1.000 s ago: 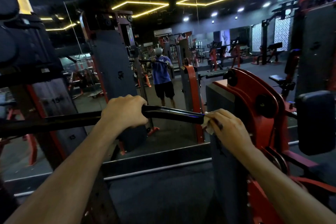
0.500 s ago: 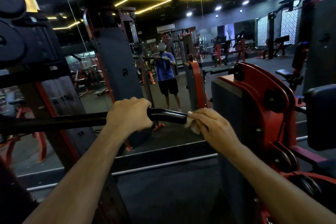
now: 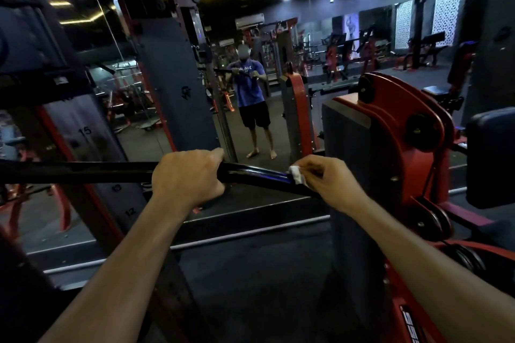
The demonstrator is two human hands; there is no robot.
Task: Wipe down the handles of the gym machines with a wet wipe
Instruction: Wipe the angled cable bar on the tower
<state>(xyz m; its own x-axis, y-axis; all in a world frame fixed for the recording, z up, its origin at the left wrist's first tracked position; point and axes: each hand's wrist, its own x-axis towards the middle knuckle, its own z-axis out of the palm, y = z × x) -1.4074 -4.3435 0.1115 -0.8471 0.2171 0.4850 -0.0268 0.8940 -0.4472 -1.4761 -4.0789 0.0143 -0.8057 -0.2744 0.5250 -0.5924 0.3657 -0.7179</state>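
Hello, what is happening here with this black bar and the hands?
A person is cleaning a gym machine's black bar. The left hand grips the bar to hold it steady. The right hand holds a white wet wipe wrapped against the bar, just right of the left hand. The glossy stretch of bar lies between the two hands. A wall mirror ahead reflects the person at work.

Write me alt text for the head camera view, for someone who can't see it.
A person's right hand presses a white wet wipe around a black bar handle while the left hand grips the bar. Beyond is a dim gym with a red machine and a wall mirror reflecting the person.
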